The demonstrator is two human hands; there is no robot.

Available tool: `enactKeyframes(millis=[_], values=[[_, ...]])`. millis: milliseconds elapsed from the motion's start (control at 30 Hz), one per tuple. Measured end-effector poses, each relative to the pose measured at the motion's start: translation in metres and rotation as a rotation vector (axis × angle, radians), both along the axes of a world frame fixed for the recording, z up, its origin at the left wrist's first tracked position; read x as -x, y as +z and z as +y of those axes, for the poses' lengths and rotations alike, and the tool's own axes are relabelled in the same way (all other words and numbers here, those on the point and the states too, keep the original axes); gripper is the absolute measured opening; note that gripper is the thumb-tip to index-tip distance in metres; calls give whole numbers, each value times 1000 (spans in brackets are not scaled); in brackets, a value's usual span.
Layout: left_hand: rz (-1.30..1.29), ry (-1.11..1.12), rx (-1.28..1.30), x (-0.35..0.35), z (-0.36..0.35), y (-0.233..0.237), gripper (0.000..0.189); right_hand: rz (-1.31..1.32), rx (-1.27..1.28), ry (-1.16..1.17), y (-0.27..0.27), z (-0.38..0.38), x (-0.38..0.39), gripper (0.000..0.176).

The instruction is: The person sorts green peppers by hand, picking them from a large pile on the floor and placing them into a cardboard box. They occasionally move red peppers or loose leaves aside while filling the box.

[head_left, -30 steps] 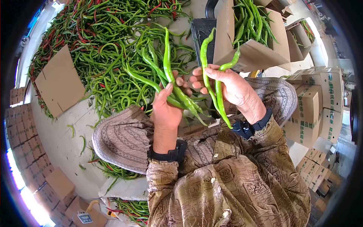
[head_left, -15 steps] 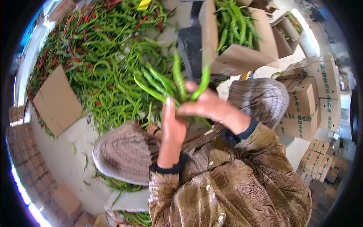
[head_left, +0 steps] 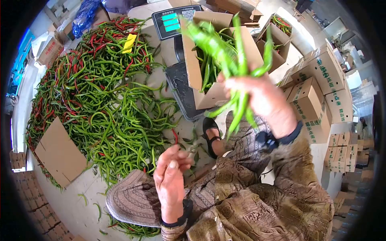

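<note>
My right hand [head_left: 261, 94] is closed around a bunch of long green peppers [head_left: 217, 48], smeared by motion, in front of an open cardboard box [head_left: 213, 100] that holds more green peppers. The box sits on a black scale platform [head_left: 181, 86], and the scale display [head_left: 171, 22] is lit behind it. My left hand [head_left: 171, 176] is over my knee near the edge of the pepper pile [head_left: 116, 120], its fingers bent and apart, with nothing visible in them.
A cardboard sheet [head_left: 60, 152] leans on the pile at the left, and a yellow item [head_left: 129, 43] lies on top. Closed printed cartons [head_left: 311, 108] stand at the right. Another open box [head_left: 285, 44] is behind them. A blue plastic bag [head_left: 86, 18] is at the back left.
My hands have moved apart. The right one has carried the peppers forward and right toward the box; the left has let go and moved down. The view has shifted, showing the scale display.
</note>
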State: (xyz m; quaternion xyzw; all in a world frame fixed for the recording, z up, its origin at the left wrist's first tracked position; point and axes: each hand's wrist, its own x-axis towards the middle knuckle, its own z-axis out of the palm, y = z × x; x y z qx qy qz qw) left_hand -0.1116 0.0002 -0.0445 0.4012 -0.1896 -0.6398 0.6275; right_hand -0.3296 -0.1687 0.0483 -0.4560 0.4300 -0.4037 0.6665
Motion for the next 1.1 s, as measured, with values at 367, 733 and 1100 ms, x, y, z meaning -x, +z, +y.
enactKeyframes(millis=[367,733,1100], values=[[-112,146,-16,-39,16,42,38,733,340,139,-33,-137,80,62],[-382,431,-168,-210,60,27,40,1679,309,709,-47,-138,89,49],[-531,272,-591,-219,67,-153,32,1245,518,135,-49,-142,96,53]])
